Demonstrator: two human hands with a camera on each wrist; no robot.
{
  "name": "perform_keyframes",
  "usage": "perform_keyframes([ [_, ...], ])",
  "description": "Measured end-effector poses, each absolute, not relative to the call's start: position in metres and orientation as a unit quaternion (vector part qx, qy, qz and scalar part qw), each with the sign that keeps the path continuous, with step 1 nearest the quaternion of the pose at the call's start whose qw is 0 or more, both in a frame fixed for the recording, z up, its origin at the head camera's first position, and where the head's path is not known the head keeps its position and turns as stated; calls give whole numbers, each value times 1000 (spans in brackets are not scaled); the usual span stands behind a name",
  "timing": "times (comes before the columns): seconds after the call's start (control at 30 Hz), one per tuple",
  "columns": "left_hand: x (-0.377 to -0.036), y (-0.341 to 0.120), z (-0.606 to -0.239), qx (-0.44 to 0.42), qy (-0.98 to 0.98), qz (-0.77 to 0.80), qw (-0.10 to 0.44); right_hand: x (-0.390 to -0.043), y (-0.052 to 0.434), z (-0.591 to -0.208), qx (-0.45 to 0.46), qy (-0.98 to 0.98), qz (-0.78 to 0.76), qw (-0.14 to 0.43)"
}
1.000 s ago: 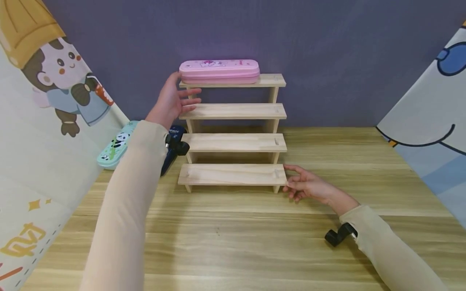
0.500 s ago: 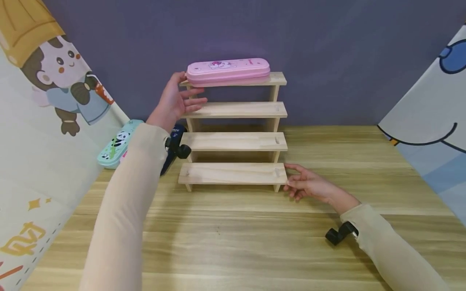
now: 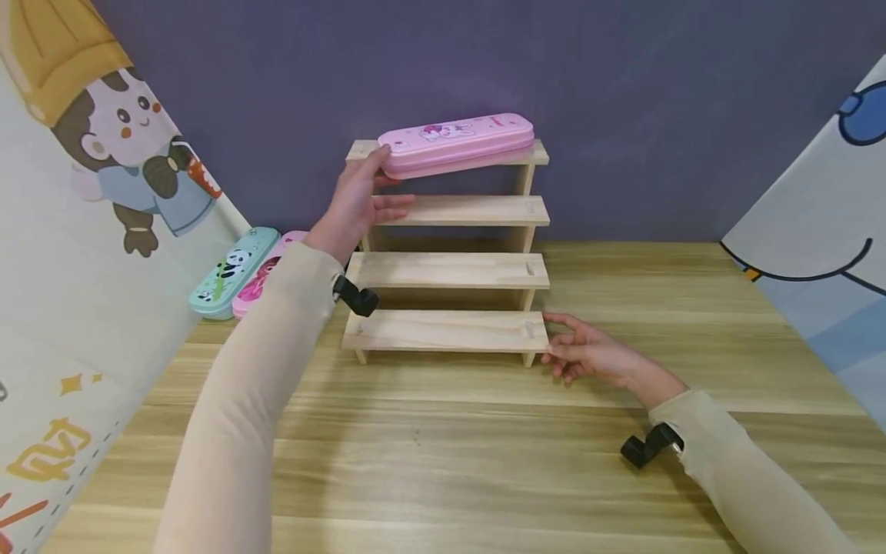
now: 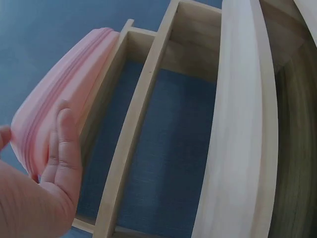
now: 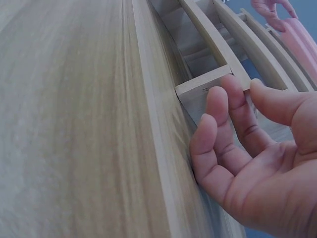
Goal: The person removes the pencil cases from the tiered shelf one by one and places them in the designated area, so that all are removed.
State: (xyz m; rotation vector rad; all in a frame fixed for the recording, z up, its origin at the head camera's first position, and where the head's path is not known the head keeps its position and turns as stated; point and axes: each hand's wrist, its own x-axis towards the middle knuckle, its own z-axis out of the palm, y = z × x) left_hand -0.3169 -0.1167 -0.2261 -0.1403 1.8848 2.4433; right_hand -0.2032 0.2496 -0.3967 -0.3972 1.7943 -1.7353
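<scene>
A pink pencil case point(image 3: 457, 145) with a cartoon print lies at a slant across the top tier of a four-step wooden display stand point(image 3: 446, 331). Its left end juts over the tier's front edge. My left hand point(image 3: 361, 196) holds that end, thumb at the corner and fingers beneath; the left wrist view shows the fingers point(image 4: 65, 144) along the case's underside. At the stand's lower right corner, my right hand point(image 3: 588, 355) pinches the end of the bottom tier between thumb and fingers. Up close, the right wrist view shows its fingertips point(image 5: 218, 99) against the wooden end.
On the table point(image 3: 429, 462) at the left lie a mint pencil case point(image 3: 231, 269) with pandas and another pink case point(image 3: 259, 285), partly hidden by my left sleeve. A dark wall point(image 3: 623, 115) stands behind the stand, with printed panels at both sides.
The pink pencil case has slid right along the top tier and turned, its left end coming forward. My left hand has moved right with it. My right hand stays at the bottom tier.
</scene>
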Motion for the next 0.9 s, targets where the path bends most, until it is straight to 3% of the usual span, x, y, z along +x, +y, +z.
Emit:
perform_keyframes([
  [0.13, -317, -113, -227, -15, 596, 803, 19, -203, 251, -395, -151, 681, -652, 296],
  [0.33, -314, -110, -230, 23, 614, 787, 52, -201, 251, -394, -158, 682, -650, 295],
  [0.9, -296, -103, -237, 47, 603, 796, 24, -198, 250, -395, -155, 676, -657, 295],
])
